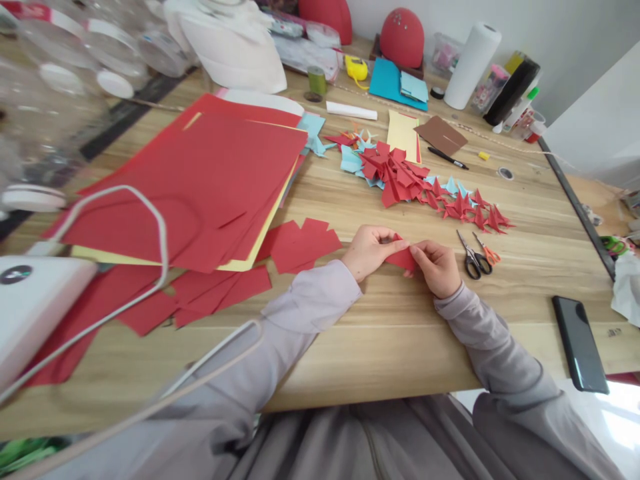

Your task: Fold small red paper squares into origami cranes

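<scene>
Wooden tabletop (400, 333) under everything. Big stack of red sheets (200, 180) well off beyond the left hand (369, 250). Heap of folded red and blue figures (400, 175) beyond both hands. Scissors (475, 257) just beside the right hand (439, 265). Between the hands, pinched from both sides, small red paper piece (401, 258), seemingly mid-fold.

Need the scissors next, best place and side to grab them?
Take the scissors by the dark looped handles at the end nearest you, coming from the right hand side. They lie flat, apparently closed, points aimed away toward the folded paper pieces.
</scene>
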`<action>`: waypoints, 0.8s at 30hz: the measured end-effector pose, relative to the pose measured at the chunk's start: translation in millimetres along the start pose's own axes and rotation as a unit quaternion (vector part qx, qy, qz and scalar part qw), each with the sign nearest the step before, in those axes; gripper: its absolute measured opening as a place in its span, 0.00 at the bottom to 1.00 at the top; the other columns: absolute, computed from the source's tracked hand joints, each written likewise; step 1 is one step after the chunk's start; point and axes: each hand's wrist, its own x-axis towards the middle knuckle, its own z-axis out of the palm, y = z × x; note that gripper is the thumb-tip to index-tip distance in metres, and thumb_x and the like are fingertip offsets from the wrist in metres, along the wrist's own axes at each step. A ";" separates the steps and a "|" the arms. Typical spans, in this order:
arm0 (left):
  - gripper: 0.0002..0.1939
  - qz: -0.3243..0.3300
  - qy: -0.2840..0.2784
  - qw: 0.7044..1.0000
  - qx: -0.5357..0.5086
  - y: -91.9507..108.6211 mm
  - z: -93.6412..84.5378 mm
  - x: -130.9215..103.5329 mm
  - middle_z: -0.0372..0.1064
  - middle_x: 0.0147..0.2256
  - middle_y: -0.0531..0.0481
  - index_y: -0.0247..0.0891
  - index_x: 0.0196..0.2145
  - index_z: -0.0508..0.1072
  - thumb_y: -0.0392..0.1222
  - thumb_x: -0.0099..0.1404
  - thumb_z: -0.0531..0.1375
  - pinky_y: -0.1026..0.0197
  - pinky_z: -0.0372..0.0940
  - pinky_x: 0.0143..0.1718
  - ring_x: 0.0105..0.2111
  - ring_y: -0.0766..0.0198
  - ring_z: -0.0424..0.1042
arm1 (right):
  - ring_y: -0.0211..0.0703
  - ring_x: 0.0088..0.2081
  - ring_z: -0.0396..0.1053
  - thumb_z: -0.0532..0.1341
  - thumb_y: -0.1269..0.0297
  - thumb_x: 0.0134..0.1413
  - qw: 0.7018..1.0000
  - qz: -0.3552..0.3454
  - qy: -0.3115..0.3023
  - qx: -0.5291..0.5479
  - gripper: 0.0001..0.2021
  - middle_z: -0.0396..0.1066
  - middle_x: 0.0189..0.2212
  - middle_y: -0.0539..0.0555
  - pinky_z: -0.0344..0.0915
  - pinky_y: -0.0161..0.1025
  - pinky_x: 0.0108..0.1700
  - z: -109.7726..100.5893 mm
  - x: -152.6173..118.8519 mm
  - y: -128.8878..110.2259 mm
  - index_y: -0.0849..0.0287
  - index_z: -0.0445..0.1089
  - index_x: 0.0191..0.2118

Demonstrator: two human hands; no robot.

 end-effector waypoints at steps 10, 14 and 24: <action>0.15 0.024 0.004 0.999 0.026 1.0 0.7 -1.5 0.63 0.17 0.55 0.32 0.21 0.73 0.50 0.48 0.66 0.66 0.52 0.22 0.19 0.72 0.57 | 0.37 0.17 0.69 0.61 0.51 0.51 0.998 -0.040 -0.007 -0.040 0.15 0.69 0.15 0.47 0.67 0.33 0.20 -0.8 -1.5 3.6 0.59 0.67 0.29; 0.15 0.043 0.010 0.999 0.021 2.1 2.0 -2.7 0.65 0.19 0.54 0.33 0.24 0.75 0.49 0.47 0.67 0.66 0.54 0.23 0.20 0.72 0.58 | 0.38 0.18 0.70 0.57 0.55 0.55 0.988 -0.099 0.014 -0.121 0.12 0.71 0.18 0.49 0.67 0.34 0.21 -3.3 -3.5 3.4 0.59 0.68 0.32; 0.13 0.088 -0.008 0.996 0.008 2.5 0.7 -1.1 0.71 0.26 0.49 0.35 0.23 0.78 0.49 0.48 0.67 0.63 0.60 0.31 0.28 0.66 0.66 | 0.37 0.23 0.71 0.54 0.67 0.58 0.877 -0.295 0.068 -0.374 0.08 0.74 0.21 0.51 0.67 0.32 0.28 -8.5 -7.1 -0.2 0.58 0.70 0.34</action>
